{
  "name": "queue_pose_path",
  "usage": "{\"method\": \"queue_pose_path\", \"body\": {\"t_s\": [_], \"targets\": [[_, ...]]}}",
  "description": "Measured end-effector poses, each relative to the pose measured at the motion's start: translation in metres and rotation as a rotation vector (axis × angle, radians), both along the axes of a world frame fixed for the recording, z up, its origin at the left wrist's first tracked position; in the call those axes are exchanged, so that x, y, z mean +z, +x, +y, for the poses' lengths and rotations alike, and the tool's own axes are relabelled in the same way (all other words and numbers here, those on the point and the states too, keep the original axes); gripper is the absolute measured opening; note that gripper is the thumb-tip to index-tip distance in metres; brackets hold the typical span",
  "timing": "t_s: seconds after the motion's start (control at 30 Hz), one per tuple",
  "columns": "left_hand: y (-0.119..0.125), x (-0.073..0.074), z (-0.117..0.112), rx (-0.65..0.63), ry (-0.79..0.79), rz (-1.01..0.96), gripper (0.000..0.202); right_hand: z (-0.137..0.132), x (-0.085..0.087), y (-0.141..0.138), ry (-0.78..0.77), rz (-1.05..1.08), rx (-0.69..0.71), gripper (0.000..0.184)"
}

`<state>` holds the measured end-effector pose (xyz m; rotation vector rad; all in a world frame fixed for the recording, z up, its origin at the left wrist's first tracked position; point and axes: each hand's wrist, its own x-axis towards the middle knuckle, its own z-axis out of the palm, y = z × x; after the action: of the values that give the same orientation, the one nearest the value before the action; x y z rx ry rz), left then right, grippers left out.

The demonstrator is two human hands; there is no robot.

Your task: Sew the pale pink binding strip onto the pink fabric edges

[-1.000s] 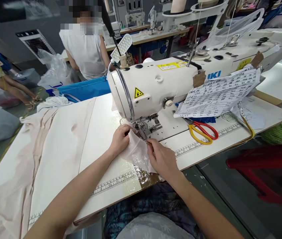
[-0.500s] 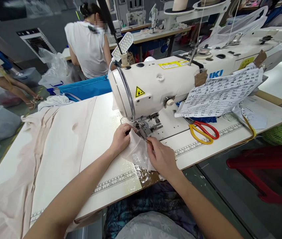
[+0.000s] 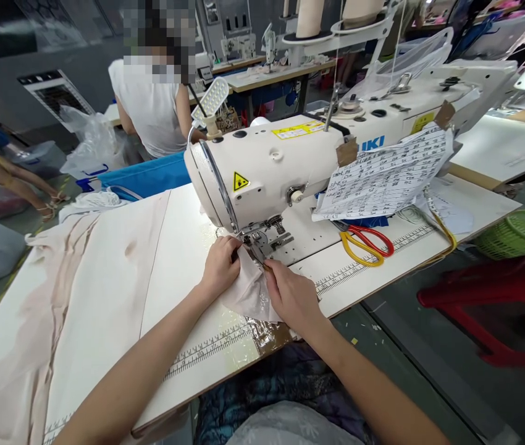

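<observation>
A piece of pale pink fabric (image 3: 249, 290) lies under the needle end of a white sewing machine (image 3: 257, 173). On its left side, my left hand (image 3: 220, 267) is closed, thumb and fingers pinching the cloth close to the presser foot. My right hand (image 3: 294, 295) is closed at the cloth's right edge, fingertips by a thin metal piece (image 3: 257, 254) in front of the foot. Whether that piece is a loose tool or part of the machine I cannot tell. The needle itself is hidden.
Scissors with red and yellow handles (image 3: 367, 244) lie right of the machine, below a taped handwritten sheet (image 3: 383, 179). More pink fabric (image 3: 65, 272) stretches along the table's left. A red stool (image 3: 498, 303) and green basket (image 3: 517, 233) stand at right. A person (image 3: 146, 111) sits beyond.
The whole view has shifted slightly, so the machine appears further left and a little lower. Both hands keep their hold beside the presser foot, with little visible movement of the cloth.
</observation>
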<state>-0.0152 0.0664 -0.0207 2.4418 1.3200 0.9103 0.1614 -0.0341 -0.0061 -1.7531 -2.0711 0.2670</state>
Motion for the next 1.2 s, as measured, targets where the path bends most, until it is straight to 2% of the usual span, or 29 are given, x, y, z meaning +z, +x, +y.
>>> {"method": "queue_pose_path", "body": {"t_s": [0.2, 0.33, 0.47, 0.6, 0.87, 1.03, 1.2], "targets": [[-0.002, 0.004, -0.002, 0.026, -0.078, -0.128, 0.013, 0.001, 0.004, 0.0, -0.022, -0.019, -0.014, 0.031], [-0.002, 0.004, -0.002, -0.004, 0.032, -0.087, 0.015, 0.003, 0.008, -0.003, -0.021, -0.061, -0.012, 0.03], [-0.003, 0.003, -0.002, -0.045, 0.201, 0.072, 0.014, 0.002, 0.009, -0.006, 0.005, -0.16, -0.014, 0.032], [-0.003, 0.001, -0.003, -0.066, 0.261, 0.141, 0.017, 0.001, 0.008, -0.006, 0.007, -0.182, 0.0, 0.032], [-0.002, 0.0, -0.001, -0.021, 0.2, 0.064, 0.013, 0.001, 0.008, -0.004, -0.006, -0.139, -0.011, 0.03], [-0.003, 0.002, -0.004, -0.05, 0.247, 0.172, 0.019, 0.003, 0.01, -0.007, -0.007, -0.16, -0.022, 0.03], [0.001, 0.006, -0.007, -0.089, 0.203, 0.273, 0.025, -0.003, 0.01, -0.007, 0.01, -0.147, -0.023, 0.031]]}}
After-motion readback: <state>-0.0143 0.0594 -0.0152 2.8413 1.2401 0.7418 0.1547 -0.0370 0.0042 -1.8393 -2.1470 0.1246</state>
